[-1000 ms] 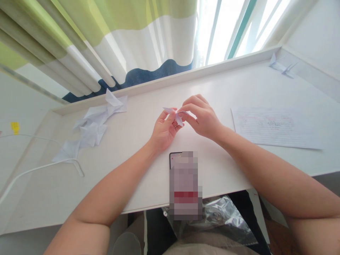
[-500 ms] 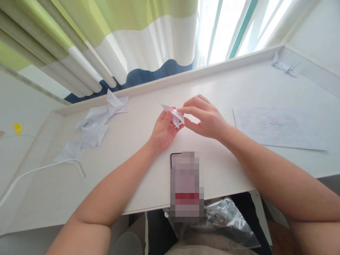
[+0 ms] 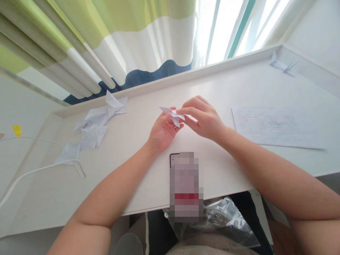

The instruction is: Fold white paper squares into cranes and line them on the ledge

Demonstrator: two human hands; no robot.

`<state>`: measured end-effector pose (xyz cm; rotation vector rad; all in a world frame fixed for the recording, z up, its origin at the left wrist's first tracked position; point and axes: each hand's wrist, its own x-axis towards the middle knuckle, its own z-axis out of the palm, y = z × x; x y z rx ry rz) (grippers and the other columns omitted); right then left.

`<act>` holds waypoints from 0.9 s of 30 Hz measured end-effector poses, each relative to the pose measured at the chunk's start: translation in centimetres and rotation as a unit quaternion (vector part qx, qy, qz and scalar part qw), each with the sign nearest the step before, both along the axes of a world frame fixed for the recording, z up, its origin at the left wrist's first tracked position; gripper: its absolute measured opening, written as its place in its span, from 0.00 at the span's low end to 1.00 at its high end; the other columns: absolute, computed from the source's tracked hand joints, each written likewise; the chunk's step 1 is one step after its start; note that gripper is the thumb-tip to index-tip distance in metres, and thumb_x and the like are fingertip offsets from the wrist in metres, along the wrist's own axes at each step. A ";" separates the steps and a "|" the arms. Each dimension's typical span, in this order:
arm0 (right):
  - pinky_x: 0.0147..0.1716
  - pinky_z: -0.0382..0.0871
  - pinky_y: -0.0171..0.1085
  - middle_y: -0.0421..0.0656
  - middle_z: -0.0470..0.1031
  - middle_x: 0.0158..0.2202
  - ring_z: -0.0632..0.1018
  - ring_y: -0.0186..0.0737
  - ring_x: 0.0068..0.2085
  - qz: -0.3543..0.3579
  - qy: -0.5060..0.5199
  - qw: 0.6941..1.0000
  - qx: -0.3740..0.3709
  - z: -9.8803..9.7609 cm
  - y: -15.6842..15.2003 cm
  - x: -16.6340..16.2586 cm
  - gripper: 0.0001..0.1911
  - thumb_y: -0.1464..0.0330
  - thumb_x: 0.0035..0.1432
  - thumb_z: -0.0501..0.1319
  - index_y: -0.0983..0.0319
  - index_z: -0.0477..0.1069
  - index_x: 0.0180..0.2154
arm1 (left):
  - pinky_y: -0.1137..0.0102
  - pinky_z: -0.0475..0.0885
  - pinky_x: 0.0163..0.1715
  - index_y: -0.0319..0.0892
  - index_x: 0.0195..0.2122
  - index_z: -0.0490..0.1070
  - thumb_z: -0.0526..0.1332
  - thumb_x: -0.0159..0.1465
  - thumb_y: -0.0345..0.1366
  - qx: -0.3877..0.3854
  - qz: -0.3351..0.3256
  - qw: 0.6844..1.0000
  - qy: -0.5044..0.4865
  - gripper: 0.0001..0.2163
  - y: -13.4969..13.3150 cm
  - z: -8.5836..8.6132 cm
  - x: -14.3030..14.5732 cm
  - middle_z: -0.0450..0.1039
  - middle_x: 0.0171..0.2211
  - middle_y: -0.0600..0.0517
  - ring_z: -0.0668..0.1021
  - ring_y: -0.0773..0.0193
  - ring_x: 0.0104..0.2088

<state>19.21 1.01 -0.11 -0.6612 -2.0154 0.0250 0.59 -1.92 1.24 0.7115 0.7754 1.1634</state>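
Observation:
A small white folded-paper figure (image 3: 174, 114) with several pointed flaps is held above the middle of the desk. My left hand (image 3: 162, 132) grips it from below and the left, thumb on top, palm turned up. From the right, my right hand (image 3: 203, 115) pinches the figure's right flap between thumb and forefinger, its other fingers curled above. Part of the paper is covered by the fingers. Below my hands, near the desk's front edge, lies a phone (image 3: 174, 156), mostly blurred out by blocks.
Several white folded-paper pieces (image 3: 92, 120) lie at the left by a white cable (image 3: 39, 168). Another folded figure (image 3: 283, 65) stands in the far right corner. A written sheet (image 3: 276, 125) lies at the right. A curtain (image 3: 119, 39) hangs behind the desk's raised rim (image 3: 164, 79).
The paper figure has tilted slightly in my hands, its flaps lying flatter and more spread. Both hands keep their hold on it; the view has shifted a little.

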 end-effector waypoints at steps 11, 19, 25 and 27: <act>0.40 0.73 0.45 0.42 0.78 0.41 0.77 0.43 0.42 -0.002 0.010 1.000 0.021 0.1 -0.1 -0.2 0.06 0.70 0.74 0.61 0.52 0.75 0.46 | 0.67 0.78 0.46 0.48 0.44 0.80 0.72 0.66 0.43 0.018 -0.002 1.000 -0.015 0.09 0.3 -0.3 0.2 0.79 0.35 0.54 0.82 0.65 0.38; 0.39 0.71 0.47 0.43 0.77 0.40 0.76 0.46 0.41 -0.051 0.012 0.998 0.026 0.1 -0.1 -0.2 0.06 0.67 0.71 0.65 0.51 0.77 0.47 | 0.66 0.78 0.50 0.48 0.43 0.79 0.74 0.64 0.44 0.025 -0.025 0.999 0.005 0.11 -0.1 -0.1 0.3 0.81 0.39 0.53 0.83 0.62 0.43; 0.36 0.68 0.43 0.40 0.76 0.39 0.75 0.42 0.38 -0.058 0.005 0.995 0.080 -0.2 -0.1 -0.1 0.05 0.69 0.73 0.63 0.51 0.74 0.45 | 0.66 0.78 0.49 0.47 0.43 0.80 0.75 0.61 0.45 0.016 -0.052 0.998 -0.017 0.13 -0.1 -0.2 0.3 0.81 0.37 0.54 0.84 0.63 0.41; 0.36 0.68 0.43 0.40 0.76 0.39 0.75 0.41 0.38 -0.064 -0.003 0.994 0.085 -0.2 -0.2 -0.2 0.04 0.68 0.73 0.62 0.51 0.73 0.46 | 0.65 0.77 0.50 0.47 0.43 0.79 0.76 0.60 0.47 0.011 -0.060 0.998 -0.018 0.15 -0.1 -0.2 0.3 0.81 0.37 0.54 0.84 0.62 0.42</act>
